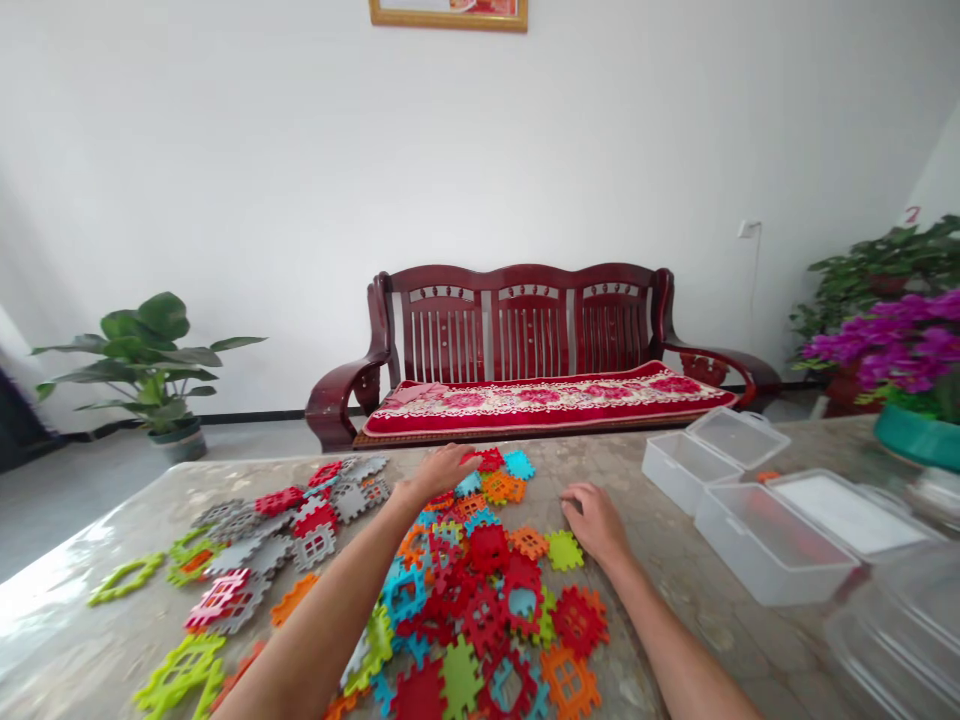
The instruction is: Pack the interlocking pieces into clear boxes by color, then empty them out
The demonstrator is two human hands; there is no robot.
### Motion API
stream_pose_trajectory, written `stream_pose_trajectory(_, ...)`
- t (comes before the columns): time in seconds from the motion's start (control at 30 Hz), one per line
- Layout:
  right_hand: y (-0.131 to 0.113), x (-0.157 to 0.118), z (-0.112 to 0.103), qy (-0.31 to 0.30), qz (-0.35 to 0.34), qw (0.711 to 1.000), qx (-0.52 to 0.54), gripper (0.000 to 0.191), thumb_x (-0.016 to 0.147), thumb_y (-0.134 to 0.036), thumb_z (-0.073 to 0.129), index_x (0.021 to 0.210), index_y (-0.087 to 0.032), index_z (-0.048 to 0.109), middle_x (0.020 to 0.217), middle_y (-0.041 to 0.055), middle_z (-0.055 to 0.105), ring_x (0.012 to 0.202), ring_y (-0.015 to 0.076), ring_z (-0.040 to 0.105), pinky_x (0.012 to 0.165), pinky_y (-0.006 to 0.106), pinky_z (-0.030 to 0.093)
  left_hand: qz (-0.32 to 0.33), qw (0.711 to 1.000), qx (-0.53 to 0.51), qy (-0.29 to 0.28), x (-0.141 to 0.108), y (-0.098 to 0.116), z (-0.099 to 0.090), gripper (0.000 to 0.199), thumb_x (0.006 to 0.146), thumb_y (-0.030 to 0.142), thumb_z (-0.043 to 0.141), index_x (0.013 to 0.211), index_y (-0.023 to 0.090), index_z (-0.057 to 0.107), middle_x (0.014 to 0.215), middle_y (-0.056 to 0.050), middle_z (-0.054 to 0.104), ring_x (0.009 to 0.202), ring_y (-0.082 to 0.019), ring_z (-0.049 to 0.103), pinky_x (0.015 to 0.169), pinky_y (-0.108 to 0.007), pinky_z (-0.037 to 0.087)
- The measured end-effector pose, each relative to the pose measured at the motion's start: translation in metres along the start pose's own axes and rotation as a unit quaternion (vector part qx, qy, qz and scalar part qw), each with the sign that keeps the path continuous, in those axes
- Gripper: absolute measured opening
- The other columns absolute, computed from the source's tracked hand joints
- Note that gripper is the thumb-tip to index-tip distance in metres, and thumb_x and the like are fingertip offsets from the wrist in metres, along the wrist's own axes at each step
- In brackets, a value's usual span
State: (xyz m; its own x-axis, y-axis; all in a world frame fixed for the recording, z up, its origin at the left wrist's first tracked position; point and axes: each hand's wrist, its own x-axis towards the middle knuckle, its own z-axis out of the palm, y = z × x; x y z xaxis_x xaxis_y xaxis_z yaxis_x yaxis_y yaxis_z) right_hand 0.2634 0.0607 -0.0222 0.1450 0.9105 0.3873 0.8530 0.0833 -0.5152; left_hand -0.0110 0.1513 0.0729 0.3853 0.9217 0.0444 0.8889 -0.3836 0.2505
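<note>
My left hand (444, 472) reaches over the far end of a heap of plastic interlocking pieces, its fingers stretched out and touching or just above a red piece (489, 460). Nothing shows in its grasp. My right hand (598, 522) rests on the table to the right of the heap, fingers loosely bent and apart, holding nothing visible. Nearest to it lies a lime green piece (564, 550). The heap mixes toothed-edge pieces, such as a dark red one (487, 549) and an orange window piece (570, 682). My left forearm hides some of them.
Left of my forearm lies a spread of mostly grey pieces (268, 556). Clear plastic boxes (776, 570) with lids open stand at the right. Purple flowers in a teal pot (919, 432) are at the table's right edge. Beyond the table is a wooden bench (525, 325).
</note>
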Motion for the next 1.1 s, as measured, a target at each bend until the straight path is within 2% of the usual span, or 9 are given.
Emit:
stream_pose_trajectory(0.1, 0.0, 0.0, 0.0, 0.005, -0.001, 1.0, 0.001, 0.022, 0.081, -0.02, 0.052, 0.09, -0.023, 0.073, 0.107, 0.0069, 0.069, 0.107, 0.024, 0.059, 0.097, 0.036, 0.041, -0.021, 1.0, 0.014, -0.015, 0.021, 0.013, 0.017, 0.053, 0.09, 0.055, 0.037, 0.134, 0.029, 0.051, 0.143, -0.01, 0.05, 0.133, -0.031, 0.042, 0.105, -0.048, 0.035)
stream_pose_trajectory(0.2, -0.001, 0.0, 0.0, 0.006, -0.003, 1.0, -0.003, 0.022, 0.081, -0.019, 0.052, 0.088, -0.023, 0.073, 0.107, 0.0071, 0.069, 0.106, 0.0242, 0.06, 0.096, 0.036, 0.042, -0.042, 0.998, 0.028, -0.035, 0.036, 0.02, 0.031, 0.061, 0.086, 0.065, 0.038, 0.137, 0.034, 0.047, 0.148, -0.014, 0.042, 0.139, -0.039, 0.031, 0.102, -0.065, 0.031)
stream_pose_trajectory(0.33, -0.001, 0.0, 0.001, 0.01, -0.002, 1.0, -0.007, 0.021, 0.079, -0.019, 0.054, 0.088, -0.024, 0.072, 0.106, 0.0067, 0.07, 0.105, 0.0244, 0.06, 0.095, 0.035, 0.042, -0.063, 0.996, 0.039, -0.049, 0.042, 0.023, 0.046, 0.065, 0.082, 0.071, 0.038, 0.133, 0.033, 0.052, 0.141, -0.019, 0.047, 0.13, -0.045, 0.041, 0.094, -0.071, 0.034)
stream_pose_trajectory(0.43, -0.002, 0.0, 0.001, 0.008, 0.004, 1.0, -0.009, 0.021, 0.078, -0.018, 0.055, 0.088, -0.023, 0.072, 0.107, 0.0071, 0.07, 0.106, 0.0247, 0.06, 0.095, 0.035, 0.042, -0.057, 0.997, 0.045, -0.026, 0.04, 0.024, 0.052, 0.063, 0.082, 0.068, 0.04, 0.129, 0.028, 0.056, 0.133, -0.019, 0.05, 0.125, -0.043, 0.046, 0.093, -0.066, 0.038)
stream_pose_trajectory(0.67, -0.004, -0.001, -0.002, 0.001, 0.01, 1.0, -0.01, 0.021, 0.078, -0.018, 0.055, 0.089, -0.023, 0.072, 0.109, 0.0068, 0.069, 0.107, 0.0253, 0.058, 0.095, 0.035, 0.041, -0.027, 0.999, 0.028, 0.021, 0.034, 0.029, 0.054, 0.033, 0.084, 0.044, 0.05, 0.105, 0.024, 0.065, 0.12, -0.012, 0.055, 0.115, -0.031, 0.053, 0.09, -0.044, 0.047)
stream_pose_trajectory(0.83, -0.007, -0.001, -0.004, -0.003, 0.011, 1.0, -0.014, 0.021, 0.078, -0.016, 0.055, 0.089, -0.022, 0.072, 0.107, 0.0072, 0.069, 0.105, 0.0257, 0.059, 0.093, 0.035, 0.042, 0.044, 0.999, -0.023, 0.014, 0.031, 0.03, 0.051, 0.018, 0.082, 0.027, 0.053, 0.088, 0.02, 0.068, 0.099, -0.006, 0.066, 0.092, -0.019, 0.062, 0.083, -0.027, 0.047)
stream_pose_trajectory(0.97, -0.009, 0.0, -0.006, -0.004, 0.008, 1.0, -0.017, 0.021, 0.077, -0.014, 0.055, 0.088, -0.021, 0.072, 0.105, 0.0071, 0.07, 0.102, 0.0244, 0.059, 0.092, 0.034, 0.042, 0.097, 0.993, -0.061, -0.009, 0.031, 0.032, 0.05, 0.03, 0.086, 0.036, 0.045, 0.078, 0.018, 0.068, 0.072, 0.001, 0.066, 0.072, -0.015, 0.061, 0.067, -0.023, 0.045)
stream_pose_trajectory(1.03, -0.011, 0.0, -0.008, -0.006, 0.01, 1.0, -0.02, 0.021, 0.077, -0.014, 0.055, 0.087, -0.021, 0.072, 0.103, 0.0067, 0.07, 0.101, 0.0238, 0.06, 0.091, 0.033, 0.042, 0.106, 0.992, -0.071, -0.006, 0.033, 0.035, 0.05, 0.04, 0.09, 0.039, 0.037, 0.079, 0.017, 0.068, 0.072, 0.0, 0.066, 0.07, -0.016, 0.061, 0.065, -0.024, 0.045)
stream_pose_trajectory(1.1, -0.012, 0.0, -0.009, -0.008, 0.013, 1.0, -0.023, 0.02, 0.077, -0.014, 0.055, 0.087, -0.02, 0.072, 0.102, 0.0068, 0.07, 0.101, 0.0239, 0.06, 0.09, 0.033, 0.042, 0.11, 0.991, -0.074, 0.001, 0.036, 0.041, 0.05, 0.043, 0.091, 0.04, 0.033, 0.086, 0.016, 0.069, 0.08, -0.003, 0.069, 0.076, -0.018, 0.063, 0.071, -0.026, 0.046)
